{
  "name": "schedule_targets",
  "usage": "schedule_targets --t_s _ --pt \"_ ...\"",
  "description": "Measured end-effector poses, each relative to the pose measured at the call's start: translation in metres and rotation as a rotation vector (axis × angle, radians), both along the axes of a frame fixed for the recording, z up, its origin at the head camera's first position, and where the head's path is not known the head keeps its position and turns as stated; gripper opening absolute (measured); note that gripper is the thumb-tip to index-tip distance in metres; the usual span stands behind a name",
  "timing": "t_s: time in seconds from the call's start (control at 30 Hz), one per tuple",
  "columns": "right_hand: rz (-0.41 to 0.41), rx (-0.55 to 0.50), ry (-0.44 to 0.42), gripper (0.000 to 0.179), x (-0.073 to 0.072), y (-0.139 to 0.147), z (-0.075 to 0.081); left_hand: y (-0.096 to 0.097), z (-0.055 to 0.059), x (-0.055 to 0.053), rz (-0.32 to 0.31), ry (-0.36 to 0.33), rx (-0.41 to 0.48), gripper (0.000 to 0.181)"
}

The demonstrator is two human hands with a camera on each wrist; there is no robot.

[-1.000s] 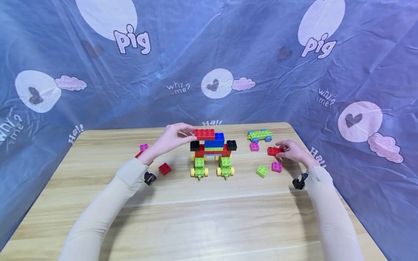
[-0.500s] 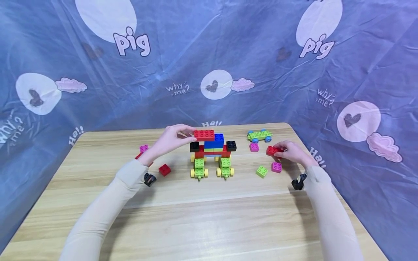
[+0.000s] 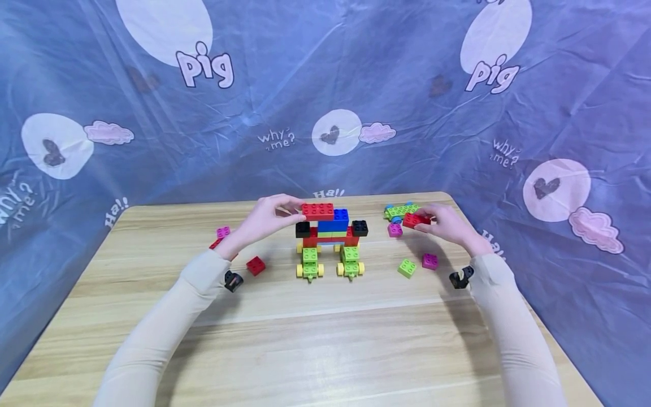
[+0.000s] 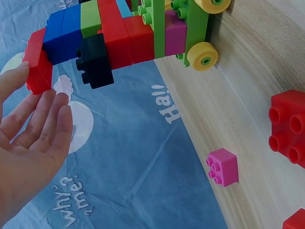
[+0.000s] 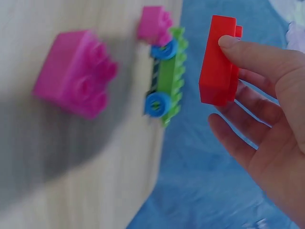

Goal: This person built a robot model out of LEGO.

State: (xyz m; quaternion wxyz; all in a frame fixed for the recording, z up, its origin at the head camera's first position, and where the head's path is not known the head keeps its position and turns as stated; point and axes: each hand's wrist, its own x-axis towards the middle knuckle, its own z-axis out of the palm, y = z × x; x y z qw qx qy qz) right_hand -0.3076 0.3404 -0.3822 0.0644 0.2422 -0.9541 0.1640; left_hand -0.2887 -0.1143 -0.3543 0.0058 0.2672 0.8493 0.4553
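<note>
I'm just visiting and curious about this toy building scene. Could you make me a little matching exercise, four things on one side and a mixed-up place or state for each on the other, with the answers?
Things
1. Left hand
2. Right hand
3. Flat green car
4. Black bricks

Places and states
A. Stands on blue wheels
B. Pinches a red brick away from the tower, raised above the table
C. Stick out at either side of the tower
D. Holds the long red brick at the tower's top

Right pairs: 1-D, 2-B, 3-A, 4-C
</note>
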Motion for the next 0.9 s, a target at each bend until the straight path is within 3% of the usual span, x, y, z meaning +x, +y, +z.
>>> schedule_targets --t_s 0.37,0.67,0.9 --pt "0.096 0.015 0.127 0.03 0.002 -0.031 0.028 0.0 0.001 0.002 -0.005 0.013 0.001 0.039" --pt "0.169 0.007 0.148 0.032 0.009 -0.055 0.053 -0.001 -0.001 0.0 0.003 0.003 -0.002 0.038" --pt "0.183 0.024 0.098 0.033 0.015 -0.074 0.069 0.0 -0.001 0.0 0.002 0.004 0.002 0.038"
